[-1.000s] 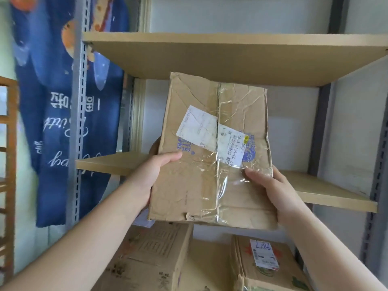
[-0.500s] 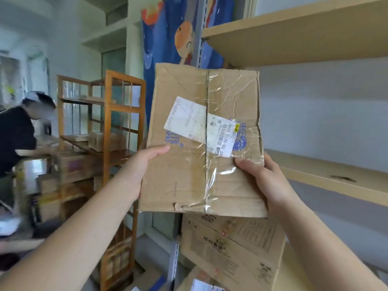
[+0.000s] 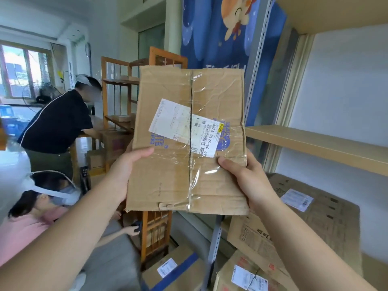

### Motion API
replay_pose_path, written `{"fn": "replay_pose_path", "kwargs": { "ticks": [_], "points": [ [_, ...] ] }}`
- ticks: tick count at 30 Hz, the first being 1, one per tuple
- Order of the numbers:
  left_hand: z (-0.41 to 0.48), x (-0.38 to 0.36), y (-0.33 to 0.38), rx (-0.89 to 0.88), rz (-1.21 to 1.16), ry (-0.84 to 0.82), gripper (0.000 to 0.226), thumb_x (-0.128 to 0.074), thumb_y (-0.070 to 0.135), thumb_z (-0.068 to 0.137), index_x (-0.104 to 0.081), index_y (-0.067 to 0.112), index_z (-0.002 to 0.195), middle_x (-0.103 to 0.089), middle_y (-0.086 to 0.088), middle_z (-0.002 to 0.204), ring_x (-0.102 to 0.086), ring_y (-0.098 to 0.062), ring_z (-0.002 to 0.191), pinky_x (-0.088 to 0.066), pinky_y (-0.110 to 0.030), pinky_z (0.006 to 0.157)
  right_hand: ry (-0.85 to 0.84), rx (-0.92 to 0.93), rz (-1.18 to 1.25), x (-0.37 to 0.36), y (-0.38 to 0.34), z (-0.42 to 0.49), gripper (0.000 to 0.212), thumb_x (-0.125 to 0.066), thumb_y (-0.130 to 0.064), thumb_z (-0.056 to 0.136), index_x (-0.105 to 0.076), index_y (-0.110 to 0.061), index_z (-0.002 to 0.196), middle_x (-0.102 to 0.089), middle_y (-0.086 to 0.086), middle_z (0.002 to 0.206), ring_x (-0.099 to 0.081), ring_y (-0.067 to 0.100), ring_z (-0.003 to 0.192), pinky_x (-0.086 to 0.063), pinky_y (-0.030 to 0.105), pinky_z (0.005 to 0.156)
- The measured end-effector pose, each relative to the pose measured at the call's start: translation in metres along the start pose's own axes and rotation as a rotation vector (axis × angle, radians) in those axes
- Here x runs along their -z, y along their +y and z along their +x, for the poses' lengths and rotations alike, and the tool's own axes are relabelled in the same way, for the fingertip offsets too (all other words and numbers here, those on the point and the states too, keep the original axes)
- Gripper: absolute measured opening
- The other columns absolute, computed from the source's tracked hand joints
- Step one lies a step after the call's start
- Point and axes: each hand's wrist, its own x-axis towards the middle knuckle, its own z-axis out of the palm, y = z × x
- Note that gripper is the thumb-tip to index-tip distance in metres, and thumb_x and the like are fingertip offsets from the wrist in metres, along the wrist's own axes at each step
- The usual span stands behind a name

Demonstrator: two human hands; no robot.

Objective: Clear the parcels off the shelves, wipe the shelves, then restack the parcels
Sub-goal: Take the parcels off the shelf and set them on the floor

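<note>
Head camera shows a flat brown cardboard parcel with creased clear tape and a white shipping label held upright in the air, away from the pale wooden shelf board that lies to the right of the grip. The left hand pinches its left edge, thumb on the front, the other fingers hidden behind. The right hand pinches the lower right edge in the same way. Both hands are closed on the cardboard.

The parcel looks light, thin and rather soft, because the board is wrinkled and its bottom edge is torn. The glossy tape between the two thumbs may be slippery, so bare cardboard near the edges is, I think, the better hold.
</note>
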Motion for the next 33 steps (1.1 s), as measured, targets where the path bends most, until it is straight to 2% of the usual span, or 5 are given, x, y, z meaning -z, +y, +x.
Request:
{"fn": "replay_pose_path", "kwargs": {
  "ticks": [10,17,23,29,33],
  "points": [
    [0.045,0.058,-0.024,0.08,0.024,0.087,0.068,-0.065,0.022,0.058,-0.058,0.014,0.125,-0.068,-0.011,0.102,-0.063,-0.029,0.091,-0.049,-0.038,0.078,-0.03,-0.138,0.076,-0.05,0.08,0.031,0.037,-0.072,-0.014,0.08,-0.062,-0.027,0.113,-0.072,-0.006,0.103,-0.068,0.014,0.095,-0.053,0.029,0.079],
    [0.094,0.045,-0.056,0.092,0.033,0.077,0.054,-0.062,0.009,0.08,-0.051,0.01,0.133,-0.06,-0.019,0.117,-0.058,-0.031,0.1,-0.043,-0.04,0.092,0.007,-0.187,0.083,-0.034,0.122,0.066,0.037,-0.071,-0.012,0.08,-0.063,-0.025,0.113,-0.072,-0.003,0.104,-0.068,0.017,0.096,-0.053,0.032,0.083],
    [0.147,0.038,-0.078,0.161,0.06,0.081,0.032,-0.053,0.004,0.088,-0.058,0.01,0.12,-0.071,-0.003,0.071,-0.062,-0.022,0.076,-0.047,-0.035,0.079,0.053,-0.22,0.073,-0.026,0.151,0.096,0.036,-0.071,-0.013,0.08,-0.062,-0.024,0.114,-0.072,-0.004,0.105,-0.068,0.017,0.097,-0.053,0.033,0.086],
    [0.202,0.053,-0.094,0.17,0.139,0.01,0.064,-0.069,0.005,0.069,-0.05,0.007,0.131,-0.061,-0.007,0.09,-0.057,-0.024,0.086,-0.038,-0.041,0.101,0.136,-0.257,0.055,-0.041,0.181,0.124,0.034,-0.07,-0.012,0.081,-0.062,-0.022,0.113,-0.073,-0.005,0.1,-0.069,0.014,0.093,-0.053,0.028,0.08],
    [0.246,0.071,-0.103,0.186,0.179,-0.006,0.032,-0.058,0.0,0.084,-0.065,0.015,0.112,-0.066,0.003,0.08,-0.058,-0.026,0.1,-0.04,-0.037,0.099,0.231,-0.279,0.038,-0.06,0.201,0.141,0.032,-0.071,-0.013,0.08,-0.063,-0.024,0.109,-0.073,-0.005,0.098,-0.068,0.016,0.094,-0.053,0.035,0.087]
  ]
}}
